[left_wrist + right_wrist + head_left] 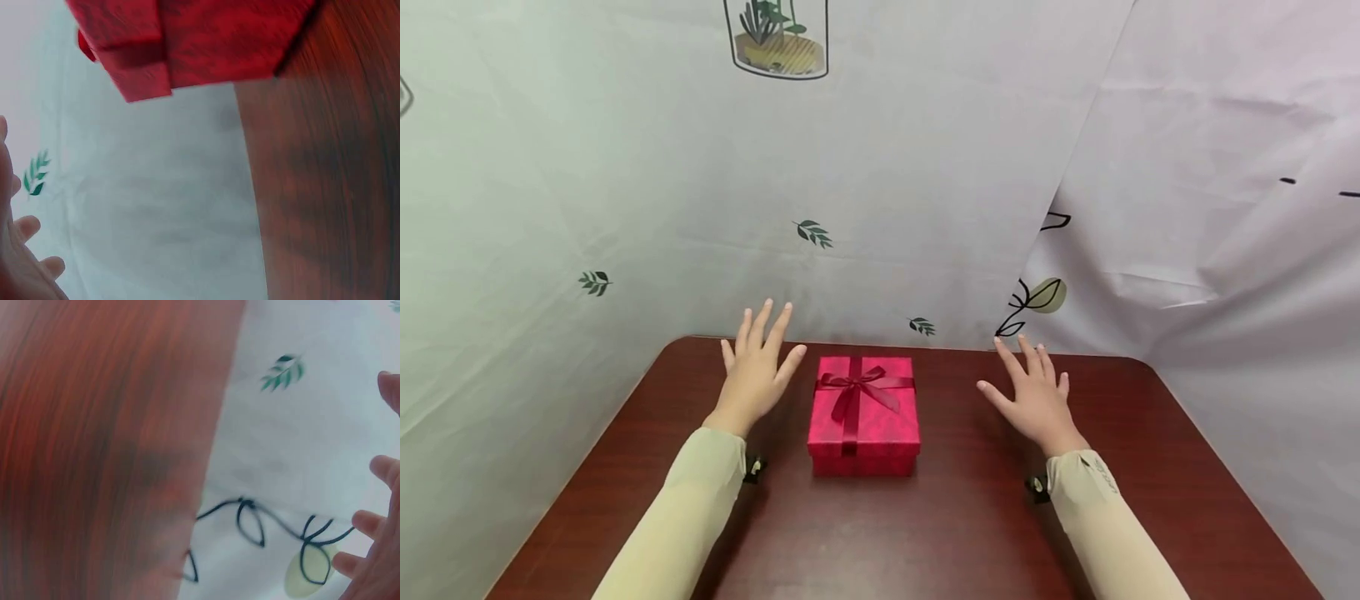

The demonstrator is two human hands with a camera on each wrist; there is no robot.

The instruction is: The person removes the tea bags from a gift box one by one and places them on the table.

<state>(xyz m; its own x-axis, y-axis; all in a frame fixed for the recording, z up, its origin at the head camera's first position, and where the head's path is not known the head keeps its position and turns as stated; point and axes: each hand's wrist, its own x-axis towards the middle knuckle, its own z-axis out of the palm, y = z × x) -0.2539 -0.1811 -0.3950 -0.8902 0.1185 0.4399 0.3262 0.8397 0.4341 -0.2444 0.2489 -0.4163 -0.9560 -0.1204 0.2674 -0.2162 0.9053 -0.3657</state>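
Observation:
A red gift box (891,429) with a dark red ribbon and bow (863,386) on its lid sits on the table, lid on. To its left, my left hand (752,375) is held with fingers spread, holding nothing. My right hand (1036,400) is on the box's other side, farther off, its fingers also spread and nothing in them. Neither hand touches the box. In the left wrist view the box (231,44) fills the top, with part of the left hand (19,244) at the left edge. The right wrist view shows fingers of the right hand (378,537) at its right edge.
The dark brown wooden table (880,542) has rounded far corners. White cloth (925,167) printed with leaves and a plant jar hangs behind the table and along both sides. A small dark device sits at each wrist, beside the pale sleeves (677,517).

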